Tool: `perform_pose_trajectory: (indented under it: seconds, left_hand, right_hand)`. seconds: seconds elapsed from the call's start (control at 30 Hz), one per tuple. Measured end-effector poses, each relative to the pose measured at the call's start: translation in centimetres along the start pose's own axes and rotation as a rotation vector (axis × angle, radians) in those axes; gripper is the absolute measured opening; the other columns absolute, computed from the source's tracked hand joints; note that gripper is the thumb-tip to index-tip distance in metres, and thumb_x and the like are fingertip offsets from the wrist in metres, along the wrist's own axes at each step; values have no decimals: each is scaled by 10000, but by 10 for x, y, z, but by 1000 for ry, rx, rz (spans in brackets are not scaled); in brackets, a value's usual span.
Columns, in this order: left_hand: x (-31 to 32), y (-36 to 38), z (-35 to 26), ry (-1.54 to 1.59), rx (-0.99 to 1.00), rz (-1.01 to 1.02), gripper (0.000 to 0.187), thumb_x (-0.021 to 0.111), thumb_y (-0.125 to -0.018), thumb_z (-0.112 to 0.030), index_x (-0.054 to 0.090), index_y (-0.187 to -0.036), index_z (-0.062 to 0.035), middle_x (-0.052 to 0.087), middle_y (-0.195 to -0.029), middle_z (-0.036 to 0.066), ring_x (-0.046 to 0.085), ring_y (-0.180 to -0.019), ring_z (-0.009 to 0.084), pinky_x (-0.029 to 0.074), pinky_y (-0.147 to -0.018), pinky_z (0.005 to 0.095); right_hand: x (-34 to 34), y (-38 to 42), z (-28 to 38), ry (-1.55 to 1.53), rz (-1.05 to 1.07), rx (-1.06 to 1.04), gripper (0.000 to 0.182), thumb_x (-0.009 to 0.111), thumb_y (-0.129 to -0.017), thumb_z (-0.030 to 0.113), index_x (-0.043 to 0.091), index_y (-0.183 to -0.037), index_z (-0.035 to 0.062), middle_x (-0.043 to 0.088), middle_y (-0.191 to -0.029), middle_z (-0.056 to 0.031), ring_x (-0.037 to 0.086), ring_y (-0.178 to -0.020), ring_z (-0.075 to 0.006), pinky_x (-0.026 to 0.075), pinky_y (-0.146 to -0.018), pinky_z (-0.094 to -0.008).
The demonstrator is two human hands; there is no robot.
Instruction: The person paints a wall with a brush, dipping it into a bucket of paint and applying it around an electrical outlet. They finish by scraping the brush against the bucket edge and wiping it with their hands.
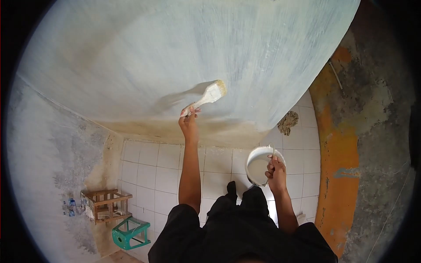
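Observation:
My left hand (189,122) is closed round the handle of a wide paintbrush (212,94), raised in front of the wall (144,65). White paint coats the brush, and its yellowish bristle end points up and to the right, close to the wall surface. Streaky pale blue-white paint covers much of that wall, with a bare beige band along its foot. On the other side, my right hand (276,173) grips a white bucket (250,163) at its right side, fingers at the rim and handle. Whitish liquid shows inside the bucket, which hangs above the floor.
White tiles cover the floor (146,175). At the lower left stand a wooden frame stool (106,199) and a green plastic stool (127,236) lying tipped. A crumpled brownish cloth (288,122) lies near the wall's right end. An orange and grey wall (335,175) rises on the right.

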State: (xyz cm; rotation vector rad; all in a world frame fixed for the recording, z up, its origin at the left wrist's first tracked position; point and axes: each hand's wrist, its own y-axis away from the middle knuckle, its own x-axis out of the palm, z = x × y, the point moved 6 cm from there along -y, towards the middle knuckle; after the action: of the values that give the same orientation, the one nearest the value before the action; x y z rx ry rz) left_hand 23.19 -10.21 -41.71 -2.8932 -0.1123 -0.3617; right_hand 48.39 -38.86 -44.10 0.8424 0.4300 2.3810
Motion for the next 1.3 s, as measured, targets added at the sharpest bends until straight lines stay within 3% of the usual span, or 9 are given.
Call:
perform_pose_trajectory:
  seconds: [0.2, 0.4, 0.5, 0.63, 0.73, 0.93, 1.07, 1.23, 1.3]
  left_hand:
    - [-19, 10, 40, 55, -86, -47, 344, 607, -969, -303, 618, -1113, 9, 674, -971, 56, 607, -875, 117, 420, -757, 265]
    - [-48, 58, 90, 63, -357, -240, 334, 627, -954, -323, 639, -1061, -7, 677, -959, 55, 630, -881, 142, 410, -744, 271]
    - [-37, 91, 88, 213, -504, -281, 323, 608, -966, -317, 614, -1099, -22, 677, -992, 63, 641, -935, 160, 419, -778, 274]
    - [2, 106, 50, 455, -494, -132, 332, 601, -967, -314, 573, -1162, -46, 648, -1114, 103, 614, -1039, 175, 414, -905, 304]
    - [30, 91, 2, 355, -377, -20, 320, 589, -975, -301, 557, -1173, -53, 646, -1133, 116, 615, -1027, 182, 406, -917, 299]
    - [65, 50, -46, 317, -232, -2, 368, 568, -988, -304, 546, -1194, 1, 682, -1093, 118, 640, -947, 159, 407, -799, 270]
    - [64, 49, -19, 176, -235, -24, 391, 587, -978, -317, 546, -1183, 14, 686, -1068, 128, 653, -885, 159, 408, -743, 262]
    - [43, 87, 65, 82, -267, -80, 386, 591, -976, -312, 559, -1154, 29, 691, -1027, 134, 678, -811, 185, 470, -766, 256]
    - [30, 102, 104, 52, -333, -88, 426, 601, -968, -348, 558, -1165, 26, 694, -1033, 126, 678, -826, 180, 441, -718, 252]
  right_hand:
    - [-12, 0, 13, 24, -74, -36, 213, 462, -1030, 256, 575, -1074, 81, 361, -702, 62, 262, -559, -22, 213, -468, -196]
    - [-14, 0, 19, 32, -79, -51, 213, 466, -1028, 255, 578, -1072, 79, 362, -702, 61, 256, -554, -21, 212, -463, -199]
    - [-15, -2, 17, 26, -56, -39, 213, 471, -1026, 258, 580, -1069, 80, 363, -703, 61, 254, -551, -21, 210, -459, -199]
    - [-19, -4, 12, 19, -41, -32, 211, 473, -1025, 257, 585, -1064, 82, 362, -702, 62, 254, -549, -20, 210, -455, -199]
    - [-19, -2, 12, 16, -39, -20, 211, 475, -1024, 256, 585, -1062, 81, 361, -701, 62, 256, -550, -20, 212, -455, -198]
    - [-22, 3, 12, 27, -51, -26, 201, 470, -1023, 244, 579, -1063, 80, 359, -698, 63, 260, -553, -19, 216, -459, -197]
    - [-29, 7, 9, 25, -70, -35, 195, 466, -1024, 240, 575, -1062, 83, 364, -700, 64, 265, -553, -18, 221, -465, -196]
    - [-41, 11, 11, 9, -99, -48, 197, 465, -1026, 241, 575, -1063, 82, 367, -700, 65, 266, -552, -19, 221, -468, -196]
    - [-43, 12, 11, 5, -100, -51, 198, 465, -1026, 240, 575, -1066, 81, 368, -699, 65, 267, -553, -20, 222, -470, -195]
